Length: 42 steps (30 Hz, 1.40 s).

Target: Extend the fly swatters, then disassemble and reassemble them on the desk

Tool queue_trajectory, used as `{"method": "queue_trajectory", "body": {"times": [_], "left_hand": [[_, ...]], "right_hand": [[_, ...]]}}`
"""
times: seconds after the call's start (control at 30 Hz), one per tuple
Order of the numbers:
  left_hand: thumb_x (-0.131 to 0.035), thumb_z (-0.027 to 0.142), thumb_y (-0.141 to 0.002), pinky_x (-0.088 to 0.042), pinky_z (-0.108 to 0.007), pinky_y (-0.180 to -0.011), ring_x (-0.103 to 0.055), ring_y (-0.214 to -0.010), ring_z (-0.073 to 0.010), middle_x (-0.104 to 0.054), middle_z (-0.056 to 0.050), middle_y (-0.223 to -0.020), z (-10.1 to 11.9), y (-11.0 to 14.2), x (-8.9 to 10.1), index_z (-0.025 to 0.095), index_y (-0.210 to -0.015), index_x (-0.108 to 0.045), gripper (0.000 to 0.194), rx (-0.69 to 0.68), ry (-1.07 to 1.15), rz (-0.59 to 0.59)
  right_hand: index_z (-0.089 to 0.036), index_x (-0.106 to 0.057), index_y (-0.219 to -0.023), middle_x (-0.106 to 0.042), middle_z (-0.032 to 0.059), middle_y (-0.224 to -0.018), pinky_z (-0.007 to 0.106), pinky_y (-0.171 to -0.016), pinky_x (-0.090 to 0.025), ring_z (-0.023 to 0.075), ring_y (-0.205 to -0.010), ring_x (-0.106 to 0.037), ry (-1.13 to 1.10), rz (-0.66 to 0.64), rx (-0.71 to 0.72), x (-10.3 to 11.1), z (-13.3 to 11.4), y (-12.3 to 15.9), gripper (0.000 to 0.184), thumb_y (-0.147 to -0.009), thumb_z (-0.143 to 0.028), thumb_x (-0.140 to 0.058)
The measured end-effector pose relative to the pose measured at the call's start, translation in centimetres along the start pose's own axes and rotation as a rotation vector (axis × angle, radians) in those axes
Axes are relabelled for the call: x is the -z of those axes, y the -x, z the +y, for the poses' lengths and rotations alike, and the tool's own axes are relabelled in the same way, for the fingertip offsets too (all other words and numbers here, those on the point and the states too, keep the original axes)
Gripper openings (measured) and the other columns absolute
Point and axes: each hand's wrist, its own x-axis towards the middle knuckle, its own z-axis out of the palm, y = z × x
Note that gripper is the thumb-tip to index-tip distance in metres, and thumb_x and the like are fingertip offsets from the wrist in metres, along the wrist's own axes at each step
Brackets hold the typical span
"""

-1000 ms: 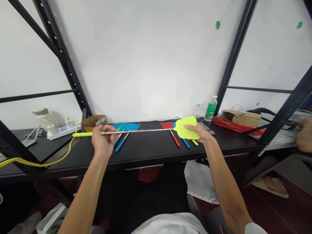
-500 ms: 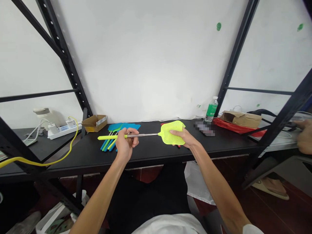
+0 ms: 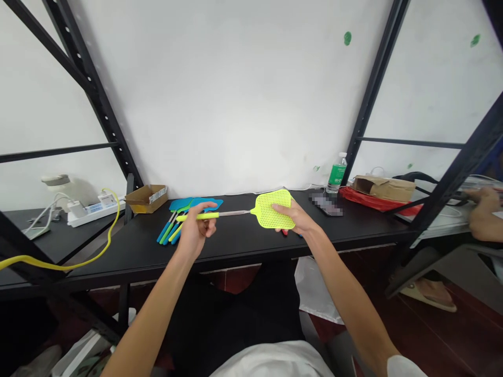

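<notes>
1. The left hand (image 3: 195,231) pinched the yellow grip (image 3: 198,215) of a fly swatter (image 3: 272,209) between thumb and bent fingers.
2. The right hand (image 3: 293,217) lay with its fingers (image 3: 281,209) spread over the lower right of the swatter's neon yellow mesh head; whether the thumb gripped from behind could not be told.
3. The swatter lay roughly level, its thin steel shaft (image 3: 231,213) running between the hands, above the black table (image 3: 236,248) in front of the person.
4. More swatters (image 3: 168,233) with blue and green handles lay just beyond the left hand, and a red handle tip (image 3: 285,233) showed below the right hand.
5. Farther left stood a cardboard box (image 3: 146,199) and a white power strip (image 3: 92,213).
6. To the right were a green-labelled water bottle (image 3: 336,174), a blurred phone (image 3: 326,204) and a brown parcel (image 3: 384,188) on a red bag (image 3: 373,200).
7. A co-worker's hand (image 3: 485,201) showed at the far right.
</notes>
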Motion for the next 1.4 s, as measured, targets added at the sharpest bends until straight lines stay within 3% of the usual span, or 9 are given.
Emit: {"method": "queue_trajectory", "body": {"times": [0.1,0.23,0.5,0.7,0.87,0.97,1.13,1.27,1.4], "left_hand": [[-0.063,0.034,-0.079,-0.029,-0.022,-0.040,-0.037,-0.038,-0.0090,-0.048,0.003,-0.047,0.4,-0.8,1.6,0.017,-0.088,-0.067,0.020,-0.077,-0.030,0.086],[-0.068,0.031,-0.078,-0.030,-0.020,-0.040,-0.042,-0.042,-0.0087,-0.056,0.001,-0.054,0.1,-1.2,2.5,0.016,-0.092,-0.069,0.021,-0.047,-0.128,0.001],[-0.068,0.043,-0.081,-0.030,-0.021,-0.041,-0.045,-0.041,-0.0069,-0.071,-0.007,-0.077,-3.7,0.4,-1.9,0.016,-0.104,-0.065,0.036,0.148,-0.123,-0.134],[-0.064,0.047,-0.085,-0.034,-0.020,-0.044,-0.053,-0.043,-0.0082,-0.073,-0.005,-0.082,-6.1,2.4,-4.8,0.022,-0.112,-0.054,0.038,0.254,-0.136,-0.257],[-0.059,0.045,-0.086,-0.036,-0.020,-0.045,-0.059,-0.049,-0.0106,-0.074,-0.007,-0.090,-5.6,2.0,-3.9,0.021,-0.114,-0.055,0.037,0.223,-0.381,-0.359],[-0.059,0.042,-0.084,-0.046,-0.025,-0.055,-0.064,-0.059,-0.0134,-0.073,-0.007,-0.096,-4.8,1.1,-2.7,0.020,-0.106,-0.061,0.031,0.111,-0.574,-0.356],[-0.055,0.041,-0.084,-0.050,-0.033,-0.078,-0.067,-0.084,-0.0215,-0.072,-0.006,-0.101,-3.7,-0.8,0.8,0.021,-0.102,-0.067,0.029,-0.097,-0.983,-0.184],[-0.051,0.041,-0.086,-0.047,-0.034,-0.088,-0.064,-0.105,-0.0256,-0.070,-0.007,-0.115,-3.2,-2.2,4.5,0.022,-0.107,-0.066,0.033,-0.130,-1.285,-0.100],[-0.049,0.045,-0.087,-0.047,-0.035,-0.080,-0.064,-0.100,-0.0285,-0.070,-0.008,-0.109,-2.9,-3.0,7.2,0.023,-0.114,-0.066,0.039,-0.017,-1.514,-0.037]], "right_hand": [[-0.011,-0.068,-0.090,-0.069,0.0068,-0.068,0.017,-0.025,-0.035,0.0141,-0.045,-0.059,-0.128,0.157,0.005,1.5,0.2,-0.7,0.026,-0.077,-0.032,-0.075],[-0.013,-0.067,-0.090,-0.069,0.0056,-0.070,0.016,-0.030,-0.037,0.0129,-0.048,-0.060,-0.396,0.351,-0.018,2.5,0.0,-1.3,0.016,-0.084,-0.027,-0.064],[-0.017,-0.063,-0.098,-0.073,0.0158,-0.097,0.028,-0.058,-0.058,0.0227,-0.084,-0.071,-0.639,0.280,-0.015,-0.6,1.8,-2.0,0.040,-0.095,-0.051,-0.043],[-0.016,-0.062,-0.103,-0.070,0.0055,-0.079,0.021,-0.050,-0.048,0.0131,-0.059,-0.062,-0.376,0.102,-0.098,-5.8,5.3,-2.1,0.026,-0.088,-0.037,-0.064],[-0.016,-0.059,-0.099,-0.064,0.0011,-0.072,0.021,-0.044,-0.041,0.0101,-0.049,-0.055,-0.049,0.104,-0.089,-3.8,5.8,-2.6,0.029,-0.084,-0.040,-0.066],[-0.016,-0.058,-0.100,-0.056,-0.0043,-0.060,0.020,-0.037,-0.030,0.0072,-0.038,-0.039,0.216,0.231,-0.030,-1.0,5.7,-3.0,0.028,-0.088,-0.041,-0.058],[-0.013,-0.058,-0.116,-0.061,-0.0017,-0.061,0.022,-0.048,-0.037,0.0118,-0.049,-0.053,0.734,0.270,-0.098,2.1,5.5,-3.1,0.033,-0.087,-0.029,-0.054],[-0.014,-0.050,-0.137,-0.070,0.0035,-0.080,0.025,-0.060,-0.044,0.0163,-0.063,-0.063,0.991,0.218,-0.156,2.2,5.5,-2.9,0.052,-0.086,-0.026,-0.053],[-0.013,-0.048,-0.143,-0.068,0.0137,-0.120,0.031,-0.084,-0.046,0.0257,-0.102,-0.066,1.188,0.143,-0.139,1.7,5.5,-2.7,0.059,-0.086,-0.030,-0.054]]}}
